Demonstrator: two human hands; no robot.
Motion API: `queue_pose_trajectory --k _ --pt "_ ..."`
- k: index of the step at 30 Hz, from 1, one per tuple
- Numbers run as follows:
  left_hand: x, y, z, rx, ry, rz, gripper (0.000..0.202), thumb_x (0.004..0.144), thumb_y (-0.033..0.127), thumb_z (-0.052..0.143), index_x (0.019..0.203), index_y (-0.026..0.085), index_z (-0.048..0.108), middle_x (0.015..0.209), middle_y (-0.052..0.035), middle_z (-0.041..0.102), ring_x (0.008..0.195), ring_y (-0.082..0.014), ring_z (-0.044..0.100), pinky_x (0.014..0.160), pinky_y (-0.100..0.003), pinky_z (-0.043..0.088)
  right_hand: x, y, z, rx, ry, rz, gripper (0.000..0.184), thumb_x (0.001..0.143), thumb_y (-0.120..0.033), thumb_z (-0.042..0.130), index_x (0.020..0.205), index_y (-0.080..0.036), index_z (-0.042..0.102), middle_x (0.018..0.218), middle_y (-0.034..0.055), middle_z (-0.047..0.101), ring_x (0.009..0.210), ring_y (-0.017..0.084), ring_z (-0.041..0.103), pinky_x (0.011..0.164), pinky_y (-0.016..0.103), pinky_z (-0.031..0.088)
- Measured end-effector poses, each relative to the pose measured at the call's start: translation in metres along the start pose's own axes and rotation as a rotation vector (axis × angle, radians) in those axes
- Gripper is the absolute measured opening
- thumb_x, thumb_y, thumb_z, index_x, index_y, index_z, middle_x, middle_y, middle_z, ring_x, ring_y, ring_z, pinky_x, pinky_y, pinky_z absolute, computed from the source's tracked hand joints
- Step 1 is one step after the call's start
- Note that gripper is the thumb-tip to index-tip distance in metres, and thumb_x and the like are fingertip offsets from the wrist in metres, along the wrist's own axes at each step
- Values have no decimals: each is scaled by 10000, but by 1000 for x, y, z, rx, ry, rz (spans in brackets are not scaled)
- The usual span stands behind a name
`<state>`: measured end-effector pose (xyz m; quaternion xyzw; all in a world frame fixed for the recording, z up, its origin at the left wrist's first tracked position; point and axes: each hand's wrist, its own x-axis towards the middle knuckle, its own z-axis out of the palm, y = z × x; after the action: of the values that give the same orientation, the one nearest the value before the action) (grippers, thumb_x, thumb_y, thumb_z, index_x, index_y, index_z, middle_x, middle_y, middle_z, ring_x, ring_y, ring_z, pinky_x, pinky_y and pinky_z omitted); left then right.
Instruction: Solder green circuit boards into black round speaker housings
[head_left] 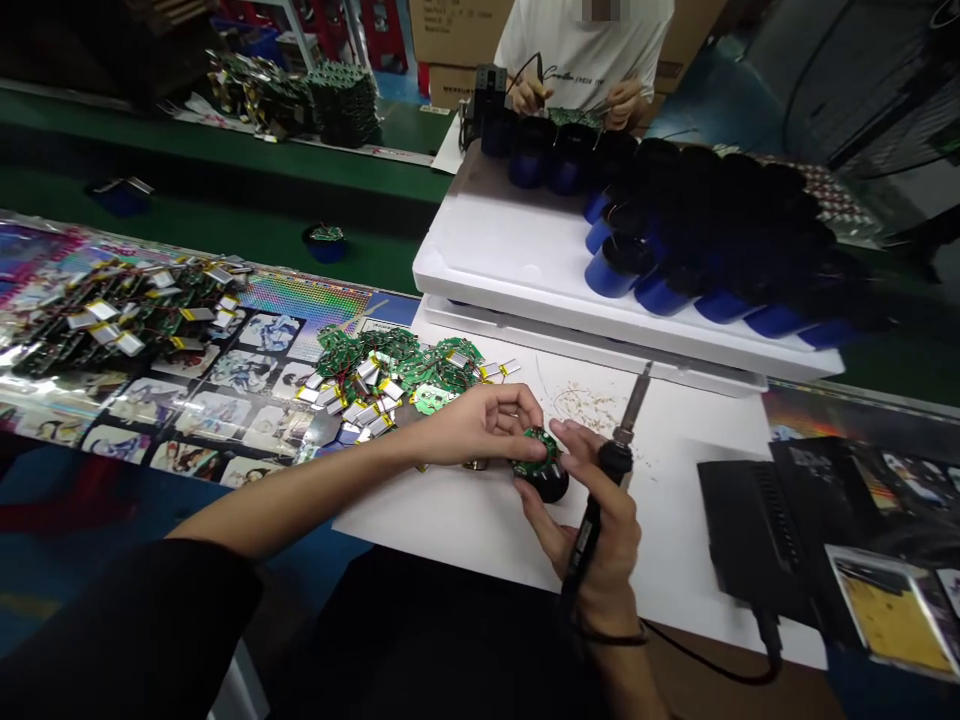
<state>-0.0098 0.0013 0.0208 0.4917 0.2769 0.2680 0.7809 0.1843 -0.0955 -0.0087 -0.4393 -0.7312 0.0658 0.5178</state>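
My left hand [491, 425] is closed at a small round green circuit board [551, 462], its thumb lying on the board's face. The board sits in or on a black round housing [553, 488], which tilts toward me above the white work sheet. My right hand [611, 520] steadies the housing from the right with its fingertips. That same hand also grips a soldering iron [587, 545], whose metal tip points up and away from the board. Just left of my hands lies a pile of green boards [450, 365] with silver battery pouches [367, 410].
Blue and black cups [619, 265] stand in rows on a white foam tray [510, 255]. A black box with a cord [750, 530] sits at right. More boards with batteries [135, 310] lie at left. Across the green conveyor [247, 190], a person [585, 60] works.
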Motion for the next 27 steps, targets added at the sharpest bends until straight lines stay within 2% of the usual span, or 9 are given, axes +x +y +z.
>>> queue_pose_trajectory --k 3,7,10,13,15,19,22,25,27 --pt "0 -7 4 -69 -18 -11 544 730 462 1002 954 146 620 867 -18 700 742 -84 649 662 -203 457 3 4 4 40 -14 -37 772 805 -73 897 1450 -291 533 1356 131 766 1224 304 778 1066 622 648" --pt "-2 -11 6 -121 -28 -31 570 742 485 997 986 161 597 817 -7 708 723 -97 662 674 -214 475 3 4 4 148 -43 -31 797 784 -36 895 1455 -280 542 1382 138 744 1283 299 746 1045 567 676" --pt "-2 -10 5 -79 -32 29 554 804 571 931 999 169 603 835 -13 707 743 -111 664 711 -241 503 4 2 3 211 -1 19 775 794 2 848 1455 -263 542 1420 144 724 1285 302 749 1044 559 681" --pt "-1 -8 0 176 24 165 452 931 580 802 1045 169 652 991 -56 722 897 -150 689 837 -287 538 11 4 -5 252 157 42 717 790 3 823 1420 -232 572 1377 132 737 1245 306 770 1048 551 681" --pt "-1 -10 -5 448 11 223 435 928 505 818 1186 190 665 1208 -98 728 1104 -210 699 979 -343 540 17 9 -15 228 282 12 673 787 -6 819 1390 -209 601 1320 121 747 1202 298 787 1036 531 687" --pt "-2 -21 -9 854 -212 258 824 869 362 888 1574 231 482 1624 -155 546 1510 -319 511 1241 -447 413 15 23 -35 189 328 -10 618 792 -58 838 1358 -186 626 1255 115 757 1133 288 809 979 499 708" --pt "-1 -30 -4 992 -241 276 796 928 293 831 1620 233 441 1616 -153 567 1486 -307 539 1247 -446 397 -1 31 -45 190 249 45 649 779 -36 840 1367 -196 615 1274 112 761 1150 286 807 1003 501 697" --pt "1 -32 0 1118 -94 292 743 895 401 881 1534 227 544 1467 -149 677 1382 -335 616 1218 -502 404 -21 34 -47 146 151 129 663 788 -21 834 1375 -215 594 1330 124 755 1216 293 785 1084 547 653" --pt "2 -29 -2 1184 7 293 805 845 513 910 1506 202 571 1413 -175 685 1363 -379 617 1187 -544 422 -29 34 -46 112 97 188 644 805 -38 834 1370 -219 583 1360 142 748 1247 302 772 1120 579 624"
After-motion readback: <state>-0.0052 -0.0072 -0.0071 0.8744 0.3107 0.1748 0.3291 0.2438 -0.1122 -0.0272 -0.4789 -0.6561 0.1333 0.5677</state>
